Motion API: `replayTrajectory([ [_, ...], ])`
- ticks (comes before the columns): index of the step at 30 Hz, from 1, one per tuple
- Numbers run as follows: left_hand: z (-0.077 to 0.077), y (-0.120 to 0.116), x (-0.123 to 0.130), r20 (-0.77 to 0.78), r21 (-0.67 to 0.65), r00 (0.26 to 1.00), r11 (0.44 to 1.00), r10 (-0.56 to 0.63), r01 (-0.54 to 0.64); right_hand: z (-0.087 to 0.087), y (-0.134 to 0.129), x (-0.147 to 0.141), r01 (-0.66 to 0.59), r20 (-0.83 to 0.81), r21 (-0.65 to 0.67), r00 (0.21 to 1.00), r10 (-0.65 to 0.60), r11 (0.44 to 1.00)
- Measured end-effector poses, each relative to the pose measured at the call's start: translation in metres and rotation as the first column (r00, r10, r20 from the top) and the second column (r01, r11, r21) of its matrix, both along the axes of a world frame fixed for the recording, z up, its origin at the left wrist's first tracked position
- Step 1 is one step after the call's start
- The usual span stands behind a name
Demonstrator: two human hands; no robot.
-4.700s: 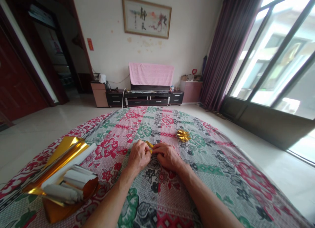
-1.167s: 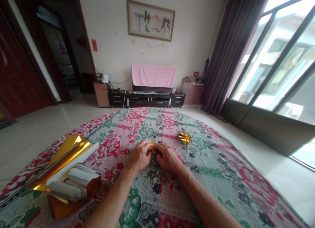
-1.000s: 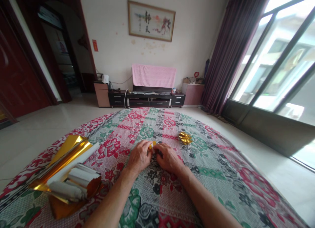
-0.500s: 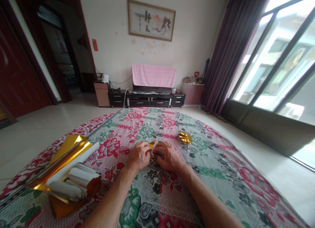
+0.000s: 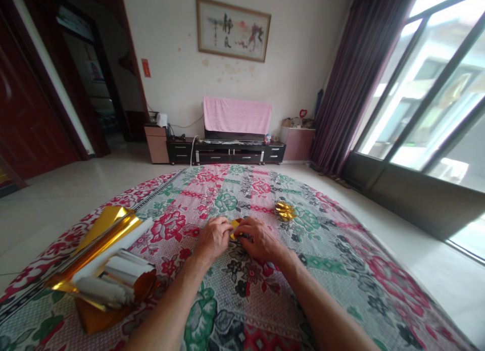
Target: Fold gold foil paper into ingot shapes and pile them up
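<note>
Close together over the middle of the patterned cloth (image 5: 212,199), both my hands pinch a small piece of gold foil paper (image 5: 235,223). My left hand (image 5: 214,238) grips its left side with thumb and fingertips. On the other side, my right hand (image 5: 259,238) has its fingers curled over the paper and covers much of it; a small dark item shows by these fingers, too hidden to name. Right of my hands lies a bunch of folded gold foil pieces (image 5: 285,211). Gold foil sheets and rolls (image 5: 113,237) lie at the left, with white-backed rolled pieces (image 5: 127,268) on them.
Past the cloth's far edge stands a low black cabinet (image 5: 231,156), with a pink cloth (image 5: 237,114) draped over something on it. Purple curtains (image 5: 341,83) and a large window (image 5: 428,98) are at the right. A doorway (image 5: 94,83) opens at the left.
The foil piece between my fingers has turned, showing more gold and less of its pale strip. My hands have shifted only slightly. The other foil lies as before.
</note>
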State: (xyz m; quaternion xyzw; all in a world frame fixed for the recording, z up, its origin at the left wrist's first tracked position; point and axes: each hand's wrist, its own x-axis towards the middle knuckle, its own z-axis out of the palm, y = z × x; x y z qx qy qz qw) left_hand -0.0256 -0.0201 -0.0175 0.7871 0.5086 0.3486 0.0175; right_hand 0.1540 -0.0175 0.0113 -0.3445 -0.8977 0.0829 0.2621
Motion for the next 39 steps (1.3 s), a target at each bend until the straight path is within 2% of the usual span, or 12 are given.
replayTrajectory([
  [3, 0.001, 0.001, -0.001, -0.014, -0.006, 1.000, 1.000, -0.028, 0.027, 0.000, 0.001, 0.000, -0.003, 0.020, 0.014, 1.000, 0.003, 1.000],
  [9, 0.007, -0.001, -0.002, -0.067, -0.018, 0.995, 0.998, -0.067, 0.066, 0.002, 0.002, -0.007, -0.088, 0.072, 0.060, 0.994, 0.084, 0.994],
  [16, 0.007, 0.000, -0.005, -0.054, -0.057, 0.995, 0.995, -0.085, 0.082, -0.005, 0.008, -0.009, -0.053, 0.035, 0.071, 0.998, 0.050, 0.996],
  [21, 0.005, 0.001, -0.006, -0.006, -0.067, 0.996, 0.994, -0.086, 0.085, -0.001, 0.002, -0.010, -0.065, 0.079, 0.132, 0.995, 0.054, 0.989],
  [25, 0.004, 0.002, -0.006, 0.017, -0.074, 0.996, 0.994, -0.084, 0.085, 0.003, -0.004, -0.013, 0.001, 0.122, 0.163, 0.992, -0.021, 0.987],
  [29, 0.004, 0.003, -0.007, 0.042, -0.084, 0.996, 0.993, -0.080, 0.083, 0.002, -0.006, -0.019, 0.076, 0.094, 0.135, 0.992, -0.089, 0.988],
  [39, 0.004, 0.002, -0.006, 0.115, -0.097, 0.993, 0.995, -0.019, 0.030, -0.013, -0.002, -0.028, 0.225, -0.135, 0.060, 0.967, -0.215, 0.973],
])
